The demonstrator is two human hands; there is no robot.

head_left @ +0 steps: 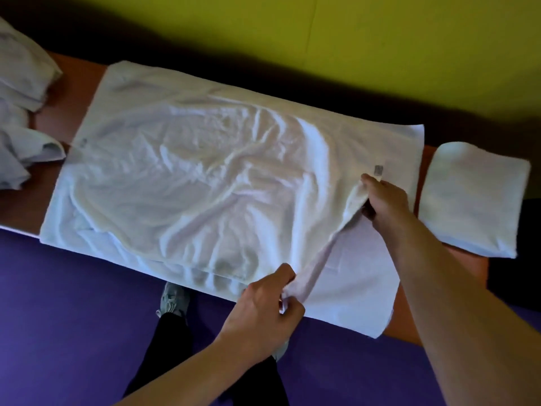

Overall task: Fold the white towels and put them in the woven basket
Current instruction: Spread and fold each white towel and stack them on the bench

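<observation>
A large white towel (205, 171) lies spread and wrinkled over a narrow orange-brown bench (73, 80). Its right end is doubled over, and the upper layer's edge is lifted off the layer below. My left hand (263, 309) pinches that edge at the near side of the bench. My right hand (386, 200) grips the same edge farther back, beside a small grey tag (378, 170). A folded white towel (474, 197) rests at the bench's right end. No woven basket is in view.
A heap of crumpled white towels (20, 112) sits at the bench's left end. Behind the bench is a yellow-green wall (380, 54). The floor (73, 317) is purple, with my dark trouser legs and a light shoe (174, 300) below the bench's near edge.
</observation>
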